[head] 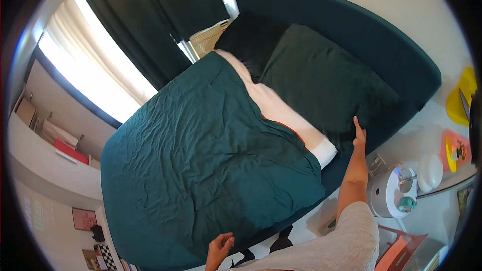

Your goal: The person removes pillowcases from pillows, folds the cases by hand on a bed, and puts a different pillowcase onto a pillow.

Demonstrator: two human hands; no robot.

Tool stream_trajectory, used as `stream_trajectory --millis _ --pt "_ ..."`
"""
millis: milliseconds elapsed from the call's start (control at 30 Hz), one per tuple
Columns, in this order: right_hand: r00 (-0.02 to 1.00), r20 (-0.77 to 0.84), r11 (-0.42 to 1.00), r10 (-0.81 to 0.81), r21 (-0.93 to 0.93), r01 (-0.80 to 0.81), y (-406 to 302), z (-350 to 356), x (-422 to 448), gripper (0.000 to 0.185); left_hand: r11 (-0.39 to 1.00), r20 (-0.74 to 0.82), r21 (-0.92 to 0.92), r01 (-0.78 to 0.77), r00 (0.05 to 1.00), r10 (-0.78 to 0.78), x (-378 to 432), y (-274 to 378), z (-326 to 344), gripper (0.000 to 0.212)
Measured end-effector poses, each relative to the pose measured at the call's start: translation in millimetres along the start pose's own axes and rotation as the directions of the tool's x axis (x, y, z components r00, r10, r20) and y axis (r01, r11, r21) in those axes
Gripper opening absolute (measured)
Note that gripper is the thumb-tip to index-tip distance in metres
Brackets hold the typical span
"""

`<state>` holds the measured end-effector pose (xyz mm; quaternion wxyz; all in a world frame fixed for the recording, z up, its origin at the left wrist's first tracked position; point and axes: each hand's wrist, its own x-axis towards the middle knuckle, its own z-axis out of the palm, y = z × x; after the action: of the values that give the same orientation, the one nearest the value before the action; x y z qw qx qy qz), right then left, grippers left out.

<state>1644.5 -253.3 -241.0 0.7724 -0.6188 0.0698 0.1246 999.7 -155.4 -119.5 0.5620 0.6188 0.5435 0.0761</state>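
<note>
My right hand (360, 132) reaches to the near side of a large dark green pillow (320, 79), thumb extended. It seems to touch the pillow, but I cannot tell whether its fingers grip the fabric. Low in the view, my left hand (220, 247) hovers by the near edge of a wrinkled teal duvet (196, 150), loosely curled around nothing. Beyond the green pillow lies a darker, almost black pillow (250, 41). A strip of white mattress sheet (280, 109) shows between the pillows and the duvet, whose edge is folded back with a thin red line.
A dark blue upholstered headboard (339, 19) stands behind the pillows. Right of the bed is a round white bedside cabinet (382, 195) bearing small items, beside a white globe lamp (430, 172). Dark curtains (150, 19) hang by the bright window. A reddish chair (399, 250) stands bottom right.
</note>
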Motion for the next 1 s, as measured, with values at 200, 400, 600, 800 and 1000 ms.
stream_trajectory --millis 200,400,600,800,1000 --pt "0.973 -0.162 0.956 -0.166 0.215 0.199 -45 105 -74 0.051 0.998 0.100 -0.057 0.027 0.995 -0.021 1 -27 -5 0.028" --pt "0.822 0.354 0.885 -0.447 0.309 0.348 -188 214 -335 0.046 0.930 0.049 -0.123 -0.347 0.934 0.355 26 -8 -45 0.032" --pt "0.330 0.737 0.751 -0.590 0.350 0.560 -234 151 -525 0.052 0.777 -0.253 -0.601 -0.187 0.967 0.037 48 -25 -142 0.058" --pt "0.639 0.566 0.806 -0.521 0.572 0.150 -214 175 -541 0.049 0.649 -0.262 -0.721 -0.243 0.962 0.069 7 -146 -296 0.072" --pt "0.495 0.731 0.502 -0.470 -0.240 0.831 -168 273 -482 0.045 0.704 -0.447 -0.637 -0.314 0.895 -0.006 -50 -156 -306 0.073"
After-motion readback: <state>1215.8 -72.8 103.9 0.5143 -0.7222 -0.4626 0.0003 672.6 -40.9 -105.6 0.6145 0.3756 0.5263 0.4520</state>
